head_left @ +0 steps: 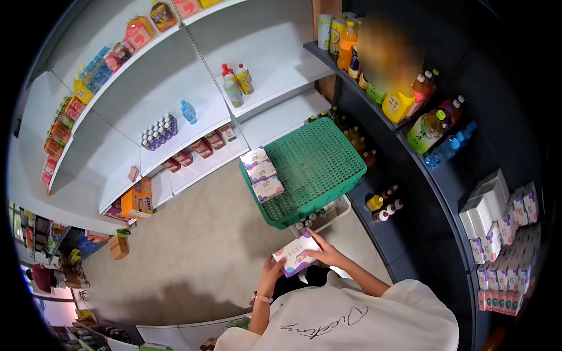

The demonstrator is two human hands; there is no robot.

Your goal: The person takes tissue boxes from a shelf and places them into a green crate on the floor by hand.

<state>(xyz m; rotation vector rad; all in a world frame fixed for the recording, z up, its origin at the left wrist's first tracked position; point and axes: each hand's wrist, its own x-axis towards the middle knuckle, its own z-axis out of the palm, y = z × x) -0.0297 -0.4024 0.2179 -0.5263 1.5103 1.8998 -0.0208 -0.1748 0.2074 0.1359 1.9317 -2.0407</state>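
Between my two hands is a white box with purple edges (pixel 295 254), held in front of my body. My left hand (pixel 272 274) grips its left end, with the fingers closed against the side. At the right end my right hand (pixel 323 250) has its fingers wrapped round the far edge and the thumb on top. Just beyond stands a green perforated plastic basket (pixel 356 167). Along its left side lies a row of 3 similar white boxes (pixel 261 171).
A white basket (pixel 342 215) with several silvery-capped items sits partly beneath the green one. White shelves (pixel 275 96) run along the left and back. The dark shelf (pixel 404 257) at right carries bottles and stacked packs (pixel 503 275). An orange carton (pixel 137 199) stands at left.
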